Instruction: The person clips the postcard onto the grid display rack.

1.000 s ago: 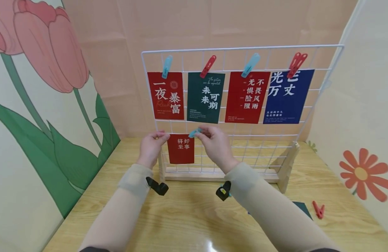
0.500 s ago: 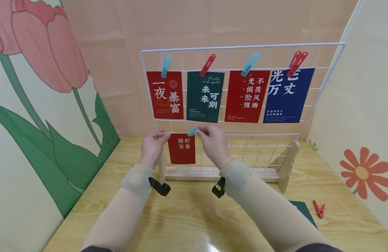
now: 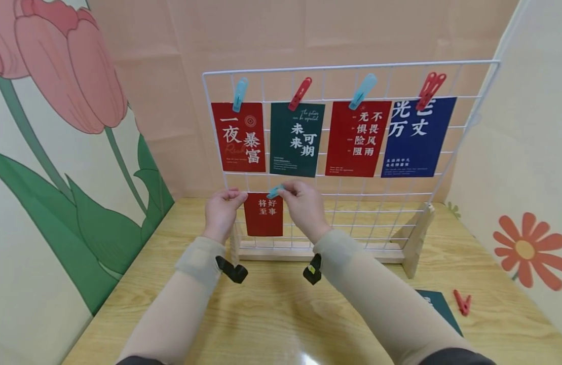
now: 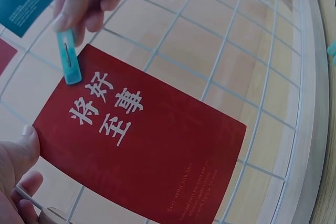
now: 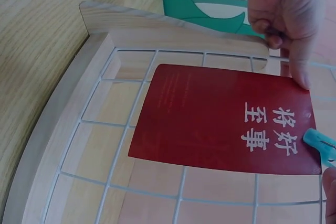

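A small red card (image 3: pixel 264 223) with white characters lies against the lower left of a white wire grid (image 3: pixel 353 203). My left hand (image 3: pixel 222 213) pinches the card's upper left corner between thumb and fingers. With my right hand (image 3: pixel 305 208) I grip a light blue clothespin (image 3: pixel 274 191) by its handle end. The nose of that clothespin (image 4: pixel 70 66) overlaps the card's top edge in the left wrist view. Whether it also bites a grid wire cannot be made out. In the right wrist view the card (image 5: pixel 220 119) stays flat, its lower corners free.
Above hang a red card (image 3: pixel 239 144), a green card (image 3: pixel 295 139), another red card (image 3: pixel 357 142) and a blue card (image 3: pixel 415 144), each under clothespins. A wooden stand (image 3: pixel 417 243) holds the grid. On the table (image 3: pixel 271 314) lie a dark green card (image 3: pixel 442 309) and a red clothespin (image 3: pixel 463 303).
My right hand has shifted a little left, bringing the blue clothespin from the card's upper right corner toward the middle of its top edge. The left hand keeps its pinch, nearly still.
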`<state>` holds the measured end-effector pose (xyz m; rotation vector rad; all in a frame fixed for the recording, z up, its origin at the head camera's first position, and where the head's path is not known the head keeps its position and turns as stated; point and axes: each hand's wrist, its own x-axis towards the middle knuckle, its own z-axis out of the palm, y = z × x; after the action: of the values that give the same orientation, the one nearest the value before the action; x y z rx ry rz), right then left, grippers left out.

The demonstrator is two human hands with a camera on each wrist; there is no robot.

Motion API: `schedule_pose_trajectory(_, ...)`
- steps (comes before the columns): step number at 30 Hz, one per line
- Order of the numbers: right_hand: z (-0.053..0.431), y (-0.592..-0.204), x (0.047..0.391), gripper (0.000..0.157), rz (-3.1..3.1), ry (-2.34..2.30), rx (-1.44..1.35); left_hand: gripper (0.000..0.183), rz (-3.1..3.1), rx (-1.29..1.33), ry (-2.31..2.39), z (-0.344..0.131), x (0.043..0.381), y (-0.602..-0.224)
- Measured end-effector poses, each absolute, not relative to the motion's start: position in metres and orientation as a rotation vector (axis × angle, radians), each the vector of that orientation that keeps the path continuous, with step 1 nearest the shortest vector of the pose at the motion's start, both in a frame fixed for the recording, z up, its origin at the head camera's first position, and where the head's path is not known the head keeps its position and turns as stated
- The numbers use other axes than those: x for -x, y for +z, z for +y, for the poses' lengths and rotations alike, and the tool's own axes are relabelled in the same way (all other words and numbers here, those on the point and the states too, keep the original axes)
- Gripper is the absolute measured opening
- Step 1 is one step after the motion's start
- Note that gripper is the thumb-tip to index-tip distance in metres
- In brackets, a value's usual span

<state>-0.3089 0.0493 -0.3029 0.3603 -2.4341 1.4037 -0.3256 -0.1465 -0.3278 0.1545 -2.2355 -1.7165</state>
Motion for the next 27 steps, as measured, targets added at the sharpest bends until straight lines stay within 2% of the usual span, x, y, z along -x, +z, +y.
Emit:
schedule_pose_trajectory(11,0.048,-0.302,0.309,0.04,-2.482,1.341,-0.379,0.022,-2.269,-0.142,-1.629,-0.147,0.327,-0.331)
schedule_pose_trajectory(21,0.051,-0.307,0.306,0.048,-2.48,1.326,-0.432,0.025,-2.226,-0.088,-1.586,-0.156,0.317,-0.333)
schedule_pose_trajectory(27,0.058,-0.315,0.296,0.047,-2.437,1.273,-0.481,0.024,-2.185,-0.104,-1.581,-0.159,0.303,-0.339)
